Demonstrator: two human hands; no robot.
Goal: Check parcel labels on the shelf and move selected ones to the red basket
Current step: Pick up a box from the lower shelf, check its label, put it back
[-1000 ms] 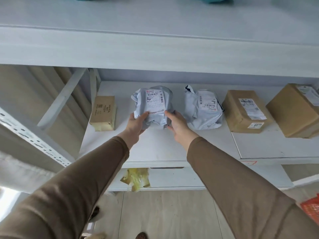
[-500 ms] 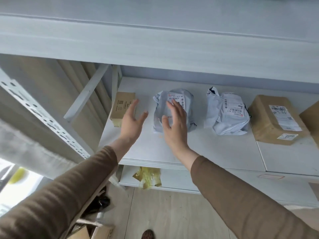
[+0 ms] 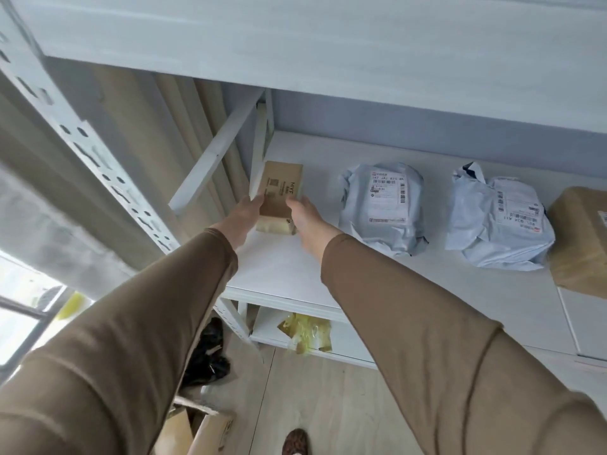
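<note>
A small brown box parcel (image 3: pixel 281 188) with printed text lies at the left end of the white shelf (image 3: pixel 289 267). My left hand (image 3: pixel 243 218) grips its left side and my right hand (image 3: pixel 307 218) grips its right side. To the right lies a grey bag parcel (image 3: pixel 382 208) with its label facing up. Further right is a second grey bag parcel (image 3: pixel 499 224), then a brown cardboard box (image 3: pixel 581 241) cut off by the frame's right edge. The red basket is out of sight.
An upper shelf board (image 3: pixel 295 54) overhangs the parcels. A perforated white upright (image 3: pixel 98 169) and a diagonal brace (image 3: pixel 213 152) stand at the left. A yellow bag (image 3: pixel 307 331) lies on the lower shelf. Cardboard boxes (image 3: pixel 193 428) and a dark bag (image 3: pixel 207 353) sit on the floor.
Both hands let go of the grey bag parcel, which now rests on the shelf, and moved left onto the small brown box. The view shifted left and down.
</note>
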